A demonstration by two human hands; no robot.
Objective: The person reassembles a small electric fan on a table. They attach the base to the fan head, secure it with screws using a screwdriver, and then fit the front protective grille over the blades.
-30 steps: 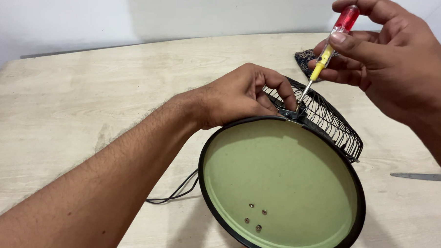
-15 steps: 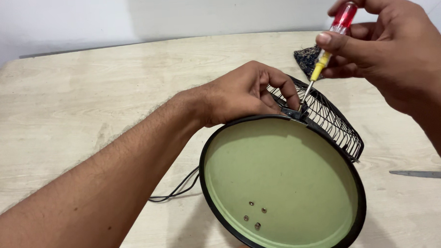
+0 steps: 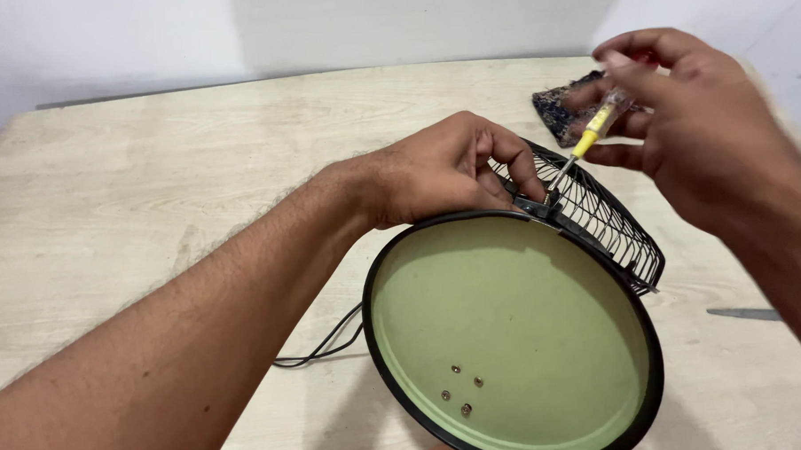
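A round fan cage with a pale green back plate (image 3: 510, 310) and black wire grille (image 3: 609, 227) stands tilted on the wooden table (image 3: 151, 189). My left hand (image 3: 438, 170) pinches a small black clip (image 3: 535, 206) on its top rim. My right hand (image 3: 690, 126) grips a screwdriver (image 3: 593, 138) with a yellow collar; its red handle is mostly hidden in my blurred fingers. The metal tip rests at the clip, beside my left fingertips. Several small screws (image 3: 461, 393) show low on the green plate.
A black cable (image 3: 320, 347) runs out from under the cage to the left. A dark patterned object (image 3: 561, 113) lies behind my right hand. A thin metal blade (image 3: 741, 313) lies on the table at the right. A white wall rises beyond the table's far edge.
My right hand has dropped lower and tilted the screwdriver further to the right, covering the red handle. My left hand and the cage have stayed put.
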